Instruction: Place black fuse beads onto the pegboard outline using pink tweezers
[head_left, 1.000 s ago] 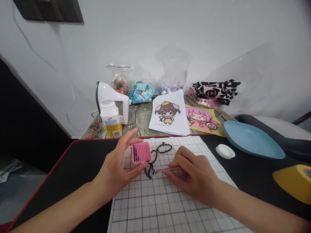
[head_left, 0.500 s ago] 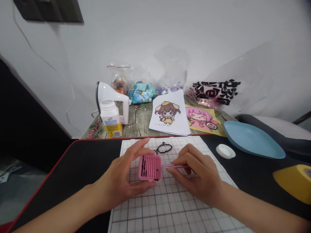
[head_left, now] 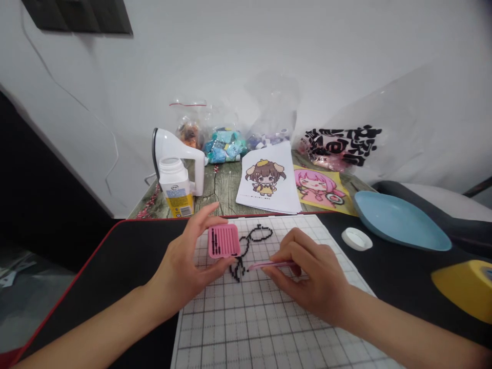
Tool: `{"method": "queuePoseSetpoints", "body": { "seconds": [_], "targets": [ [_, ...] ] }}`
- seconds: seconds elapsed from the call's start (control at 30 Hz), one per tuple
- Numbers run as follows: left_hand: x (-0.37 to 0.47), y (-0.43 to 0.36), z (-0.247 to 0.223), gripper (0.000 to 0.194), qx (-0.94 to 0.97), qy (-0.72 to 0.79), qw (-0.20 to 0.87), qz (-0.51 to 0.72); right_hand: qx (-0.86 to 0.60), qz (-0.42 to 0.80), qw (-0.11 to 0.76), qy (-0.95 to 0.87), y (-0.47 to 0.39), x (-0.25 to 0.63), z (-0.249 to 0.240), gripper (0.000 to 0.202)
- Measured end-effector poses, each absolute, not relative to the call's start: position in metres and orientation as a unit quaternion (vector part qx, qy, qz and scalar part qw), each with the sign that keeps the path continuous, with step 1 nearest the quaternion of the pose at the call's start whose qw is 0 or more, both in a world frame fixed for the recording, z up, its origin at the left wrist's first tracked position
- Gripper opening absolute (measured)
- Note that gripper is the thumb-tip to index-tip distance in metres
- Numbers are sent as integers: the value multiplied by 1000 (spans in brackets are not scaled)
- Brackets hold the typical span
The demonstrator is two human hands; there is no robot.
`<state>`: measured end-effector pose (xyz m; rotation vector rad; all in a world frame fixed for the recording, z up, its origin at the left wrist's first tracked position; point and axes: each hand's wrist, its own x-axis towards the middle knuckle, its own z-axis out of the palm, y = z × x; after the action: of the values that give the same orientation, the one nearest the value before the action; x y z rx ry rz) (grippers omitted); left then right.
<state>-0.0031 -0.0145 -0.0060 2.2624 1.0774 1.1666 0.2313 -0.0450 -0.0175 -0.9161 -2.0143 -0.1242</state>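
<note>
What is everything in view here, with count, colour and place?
Ridged tray: one, pink, in left hand
Thin tool: one, pink, in right hand
Beads: many, black, on board and in tray
Gridded board: one, white, on mat
Mat: one, black, red-edged, front
Wood-patterned surface: one, grey-green, behind mat
Bottle: one, white-yellow-blue, back left
Handled device: one, white, behind bottle
Clear bags: three, mixed contents, by wall
Printed bag: one, clear, black lettering, back right
Picture sheets: white stack, back centre
Yellow sheet: one, beside stack
Dish: one, light blue, right
Cap: one, white, beside dish
Yellow object: one, unclear, right edge
Panel: one, dark, upper left
Hands: two, bare, over board
</note>
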Motion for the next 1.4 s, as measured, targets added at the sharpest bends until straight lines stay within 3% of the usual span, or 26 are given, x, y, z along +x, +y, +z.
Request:
{"method": "queuePoseSetpoints", "body": {
  "seconds": [0.37,1.4],
  "targets": [
    [-4,-14,-7,76,803,383,197,411,-378,-61,356,-852,-45,233,-18,29],
    [-3,-14,-6,76,805,383,190,411,-383,-78,363,-846,-44,233,-20,24]
  ]
}}
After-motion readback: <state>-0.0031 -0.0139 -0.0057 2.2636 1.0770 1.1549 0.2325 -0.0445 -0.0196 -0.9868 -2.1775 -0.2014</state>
